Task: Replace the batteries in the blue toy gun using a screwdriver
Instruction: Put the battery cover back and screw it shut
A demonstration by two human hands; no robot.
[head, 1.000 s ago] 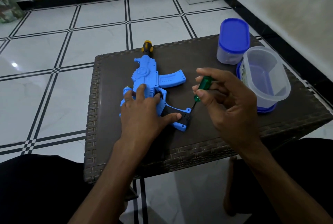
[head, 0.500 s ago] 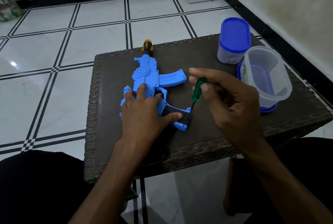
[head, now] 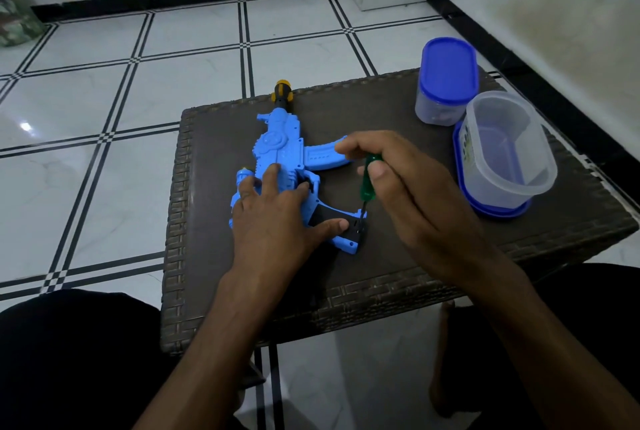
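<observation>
Pinched between thumb and fingertips of the right hand (head: pixel 412 194), the green-handled screwdriver (head: pixel 369 180) stands nearly upright, handle tipped slightly toward 1 o'clock, its thin shaft running down to the butt end of the grip on the blue toy gun (head: pixel 280 149). The tip sits at or on the dark plate at the bottom of that grip (whether it is seated in a screw head is too small to tell).

The gun lies flat on the dark wicker table (head: pixel 214 270), its long axis running from the orange-and-black muzzle at 12 o'clock back toward the stock end at 7 o'clock, with the magazine jutting toward 3 o'clock and the pistol grip angling out toward 4 o'clock. So the work point lies just below the right hand's pinch, toward 6 o'clock from it, and just beside the thumb of the left hand (head: pixel 273 218).

That left hand lies flat over the rear body of the gun, fingers spread and straight, thumb stretched along the black grip panel, pressing the toy down. It is the nearer hand to the screw, but it is the clamp; the right does the turning.

I judge the step to be loosening the battery cover screw, and the coming twist depends on keeping the shaft in line with the screw while the gun is kept from rotating on the table.
</observation>
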